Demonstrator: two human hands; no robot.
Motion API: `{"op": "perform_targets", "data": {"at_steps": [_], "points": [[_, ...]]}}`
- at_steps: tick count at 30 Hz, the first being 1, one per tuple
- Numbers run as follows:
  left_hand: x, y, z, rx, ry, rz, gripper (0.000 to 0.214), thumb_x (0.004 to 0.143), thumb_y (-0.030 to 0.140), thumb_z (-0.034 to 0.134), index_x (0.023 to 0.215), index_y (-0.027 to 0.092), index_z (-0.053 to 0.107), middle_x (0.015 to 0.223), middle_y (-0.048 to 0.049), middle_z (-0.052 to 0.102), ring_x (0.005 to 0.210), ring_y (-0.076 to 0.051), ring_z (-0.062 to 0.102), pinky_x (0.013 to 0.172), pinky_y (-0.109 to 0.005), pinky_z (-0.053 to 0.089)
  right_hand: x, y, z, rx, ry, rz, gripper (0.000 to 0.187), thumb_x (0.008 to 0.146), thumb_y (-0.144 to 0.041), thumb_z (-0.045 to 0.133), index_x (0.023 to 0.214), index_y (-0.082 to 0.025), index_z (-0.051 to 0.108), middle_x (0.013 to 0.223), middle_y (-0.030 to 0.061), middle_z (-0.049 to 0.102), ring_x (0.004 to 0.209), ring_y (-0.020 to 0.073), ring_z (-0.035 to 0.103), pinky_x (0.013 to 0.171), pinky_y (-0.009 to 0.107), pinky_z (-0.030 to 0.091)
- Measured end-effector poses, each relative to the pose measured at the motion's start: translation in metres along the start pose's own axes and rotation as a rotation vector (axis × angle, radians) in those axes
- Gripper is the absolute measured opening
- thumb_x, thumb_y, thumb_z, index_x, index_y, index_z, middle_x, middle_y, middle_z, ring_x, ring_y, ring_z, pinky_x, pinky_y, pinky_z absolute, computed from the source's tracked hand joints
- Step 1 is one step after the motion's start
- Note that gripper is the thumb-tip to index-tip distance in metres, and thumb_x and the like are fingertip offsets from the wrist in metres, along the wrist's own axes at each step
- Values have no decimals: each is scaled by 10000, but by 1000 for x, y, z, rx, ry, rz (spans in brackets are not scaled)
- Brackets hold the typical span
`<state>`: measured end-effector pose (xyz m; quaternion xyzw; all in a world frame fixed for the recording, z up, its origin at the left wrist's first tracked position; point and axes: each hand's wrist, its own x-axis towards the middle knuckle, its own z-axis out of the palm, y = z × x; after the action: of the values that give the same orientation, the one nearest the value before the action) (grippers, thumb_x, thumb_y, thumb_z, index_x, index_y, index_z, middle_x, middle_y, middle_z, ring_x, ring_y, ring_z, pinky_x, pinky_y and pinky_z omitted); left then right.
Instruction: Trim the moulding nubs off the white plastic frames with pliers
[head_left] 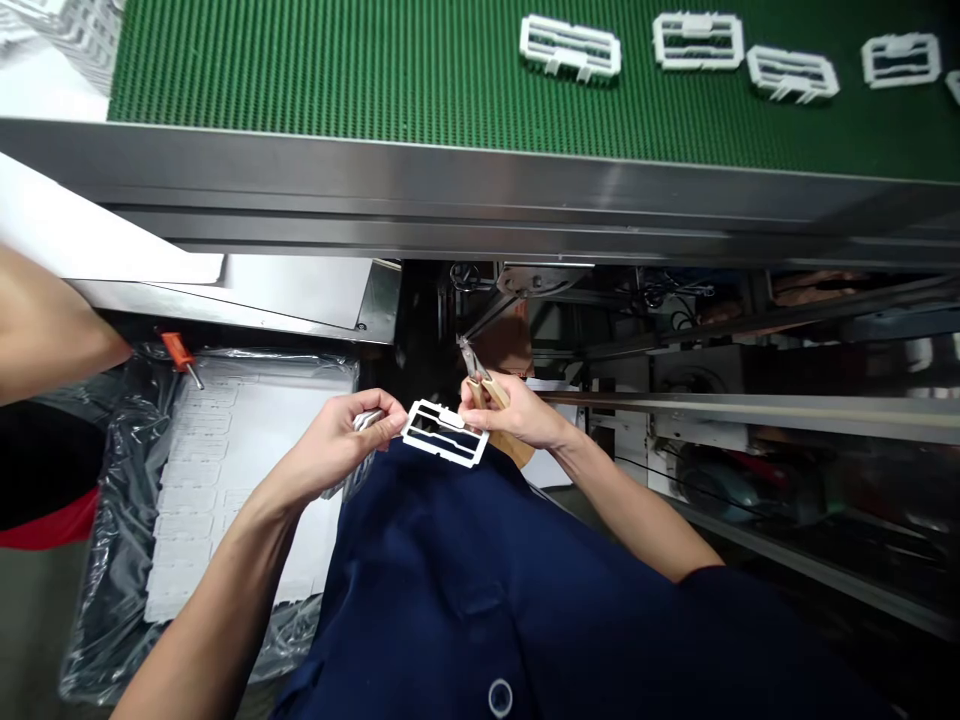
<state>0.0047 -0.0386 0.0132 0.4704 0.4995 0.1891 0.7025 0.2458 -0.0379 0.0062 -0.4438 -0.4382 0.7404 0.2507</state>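
Note:
My left hand (337, 442) grips the left end of a white plastic rectangular frame (445, 432), with more white plastic pieces (365, 421) tucked in its fingers. My right hand (517, 415) closes around wood-handled cutting pliers (487, 392), whose metal jaws (469, 358) point up and away, just beyond the frame's top edge. The pliers do not visibly touch the frame. Its right end lies close to my right fingers. The lower part of the pliers' handles is partly hidden by my right hand.
A green conveyor belt (315, 70) carries several similar white frames (570, 47) above a steel rail (450, 175). A plastic-lined tray (112, 520) holds rows of white parts at lower left. Another person's arm (45, 325) enters at left, near an orange-handled tool (176, 351).

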Motion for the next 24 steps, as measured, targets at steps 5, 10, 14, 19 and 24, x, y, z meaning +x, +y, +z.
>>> {"op": "perform_targets", "data": {"at_steps": [5, 10, 14, 19, 24], "points": [[0, -9, -3, 24, -22, 1, 263, 821, 411, 617, 745, 167, 554, 703, -1, 527, 650, -135, 475, 612, -248, 395, 1, 1, 1, -39, -7, -18, 248, 747, -253, 704, 821, -152, 490, 725, -22, 530, 618, 81, 498, 593, 220, 418], [-3, -10, -4, 74, -33, 9, 268, 843, 420, 580, 756, 168, 548, 697, 0, 516, 644, -140, 459, 588, -253, 375, 1, 4, 1, -85, -10, -20, 212, 771, -251, 672, 830, -157, 491, 728, -22, 521, 635, 86, 490, 608, 225, 411], [-1, -10, -2, 187, 37, 89, 246, 861, 390, 552, 737, 178, 535, 662, 8, 500, 606, -138, 442, 554, -255, 355, 1, 5, 2, -165, -35, -25, 193, 782, -266, 657, 833, -159, 505, 718, -24, 510, 647, 94, 482, 617, 229, 404], [1, -14, 8, -175, 65, 192, 189, 832, 334, 609, 759, 165, 566, 1030, -76, 617, 746, -167, 553, 676, -278, 444, 1, 15, 9, -90, -85, -18, 256, 770, -329, 685, 845, -158, 510, 724, -24, 511, 653, 94, 486, 623, 226, 401], [1, -27, 19, -493, 8, 146, 150, 819, 283, 645, 785, 160, 564, 976, -68, 636, 707, -148, 568, 637, -249, 466, 0, 45, 22, 138, -68, -26, 301, 747, -349, 715, 850, -160, 505, 753, -22, 504, 678, 88, 490, 671, 228, 408]]}}
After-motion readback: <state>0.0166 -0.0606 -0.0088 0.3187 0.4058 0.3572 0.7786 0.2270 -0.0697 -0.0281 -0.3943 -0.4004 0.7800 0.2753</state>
